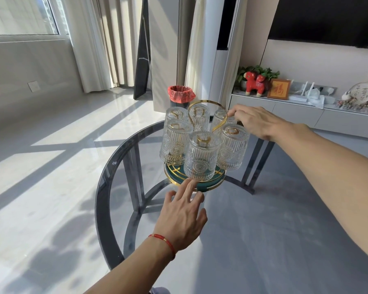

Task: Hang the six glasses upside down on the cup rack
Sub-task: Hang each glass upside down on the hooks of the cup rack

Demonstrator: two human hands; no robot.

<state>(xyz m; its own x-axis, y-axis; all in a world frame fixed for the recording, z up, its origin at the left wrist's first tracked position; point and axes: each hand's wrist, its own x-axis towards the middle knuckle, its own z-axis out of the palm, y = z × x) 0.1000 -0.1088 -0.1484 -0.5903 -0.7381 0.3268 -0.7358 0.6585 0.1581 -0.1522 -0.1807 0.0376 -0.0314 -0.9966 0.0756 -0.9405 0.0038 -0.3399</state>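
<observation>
A cup rack with a round green base and a gold loop handle stands on a round glass table. Several ribbed clear glasses hang upside down on its gold pegs, among them a front glass, a left glass and a right glass. My left hand lies spread in front of the base, its fingertips touching the rim. Behind the right glass, my right hand reaches in, its fingertips at the back right glass near the handle. Neither hand grips anything.
Behind the table stands a bin with a red bag. A low white cabinet at the right carries a red toy animal, a framed picture and ornaments. Curtains and a window fill the left; sunlit floor lies around.
</observation>
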